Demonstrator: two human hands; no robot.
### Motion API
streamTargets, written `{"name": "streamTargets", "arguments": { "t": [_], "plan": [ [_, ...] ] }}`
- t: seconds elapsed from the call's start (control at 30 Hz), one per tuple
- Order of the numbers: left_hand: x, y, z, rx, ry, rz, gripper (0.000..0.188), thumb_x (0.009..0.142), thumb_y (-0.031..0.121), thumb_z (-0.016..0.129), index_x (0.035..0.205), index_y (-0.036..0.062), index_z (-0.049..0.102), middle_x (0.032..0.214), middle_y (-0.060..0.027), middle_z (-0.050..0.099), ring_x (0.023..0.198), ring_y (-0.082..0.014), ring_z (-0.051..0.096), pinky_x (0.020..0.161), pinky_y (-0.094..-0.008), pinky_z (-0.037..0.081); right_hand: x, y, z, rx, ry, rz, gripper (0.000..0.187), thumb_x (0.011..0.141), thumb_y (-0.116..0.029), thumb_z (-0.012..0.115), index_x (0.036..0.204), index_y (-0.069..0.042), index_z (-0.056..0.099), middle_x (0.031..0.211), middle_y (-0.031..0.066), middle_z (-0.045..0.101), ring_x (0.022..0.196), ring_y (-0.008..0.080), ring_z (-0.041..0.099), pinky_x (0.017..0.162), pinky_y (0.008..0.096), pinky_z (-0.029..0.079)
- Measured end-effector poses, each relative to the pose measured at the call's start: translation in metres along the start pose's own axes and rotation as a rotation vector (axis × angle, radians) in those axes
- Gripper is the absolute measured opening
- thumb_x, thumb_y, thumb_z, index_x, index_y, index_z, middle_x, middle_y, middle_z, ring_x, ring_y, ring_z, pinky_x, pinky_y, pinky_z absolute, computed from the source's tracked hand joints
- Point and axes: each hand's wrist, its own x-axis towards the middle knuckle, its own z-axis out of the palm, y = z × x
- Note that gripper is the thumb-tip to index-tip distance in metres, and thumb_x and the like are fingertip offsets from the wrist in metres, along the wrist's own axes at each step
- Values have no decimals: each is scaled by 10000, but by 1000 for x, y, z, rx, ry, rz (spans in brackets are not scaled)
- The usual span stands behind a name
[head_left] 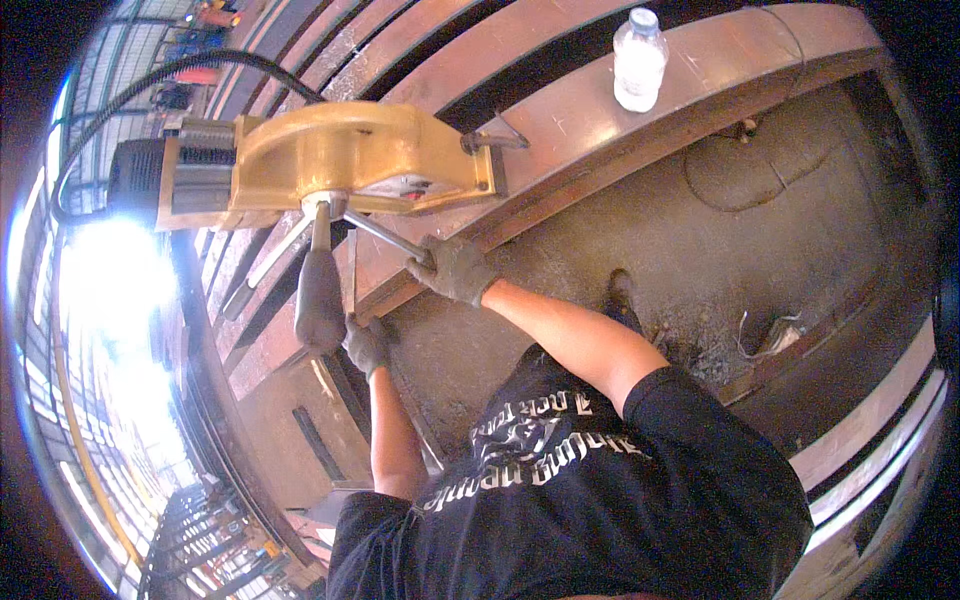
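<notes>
A yellow drilling machine (300, 150) with a dark motor at its left end sits on the steel beams. Three spokes fan out from its hub: a bare metal one (268, 268) to the left, one with a thick dark grip (320, 295) toward me, and a metal lever (385, 236) to the right. My gloved right hand (456, 270) is closed around the outer end of that right lever. Beside the lower end of the dark grip, my gloved left hand (368, 345) has its fingers curled; what they hold is hidden.
A plastic bottle (640, 62) with a blue cap stands on the brown steel beam (575, 130) at the right. A black corrugated hose (180, 62) arches over the machine. Below lies dusty floor (600, 245) with a loose cable (720, 207) and debris (780, 335).
</notes>
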Motion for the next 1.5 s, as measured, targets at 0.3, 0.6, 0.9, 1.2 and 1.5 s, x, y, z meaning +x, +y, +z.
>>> {"name": "streamTargets", "arguments": {
  "t": [0.3,0.6,0.9,1.2,1.5],
  "plan": [
    [-139,-74,40,62,-356,-378,746,868,549,704,1448,126,499,1395,-291,572,1258,-465,576,1043,-516,483,2,1,-10,48,-165,-15,401,980,-515,588,919,-118,574,653,166,646,619,400,672,570,550,513],
    [-215,-141,63,-29,-457,-416,942,870,502,705,1636,134,299,1485,-258,549,1341,-439,557,1113,-505,432,3,14,1,151,-121,-95,352,966,-474,633,891,-134,579,644,134,635,603,371,666,564,526,507],
    [-84,84,-186,-557,512,-35,389,1073,291,544,1333,2,567,1306,-113,609,1191,-224,571,1038,-385,456,12,19,-3,213,-103,-156,353,943,-479,634,864,-138,590,703,137,654,628,363,665,570,522,520],
    [-101,249,-301,-1235,192,545,594,1020,576,433,1170,34,625,1225,-175,620,1074,-318,596,979,-517,468,14,14,-11,329,-191,-182,322,929,-430,691,804,-159,569,684,114,614,618,350,644,545,491,494],
    [-126,255,-297,-1116,139,323,519,971,512,515,1189,55,628,1241,-182,612,1095,-325,597,974,-509,478,7,23,50,407,-183,-253,314,922,-447,693,978,-139,682,823,106,683,782,333,672,684,469,531]
  ]
}}
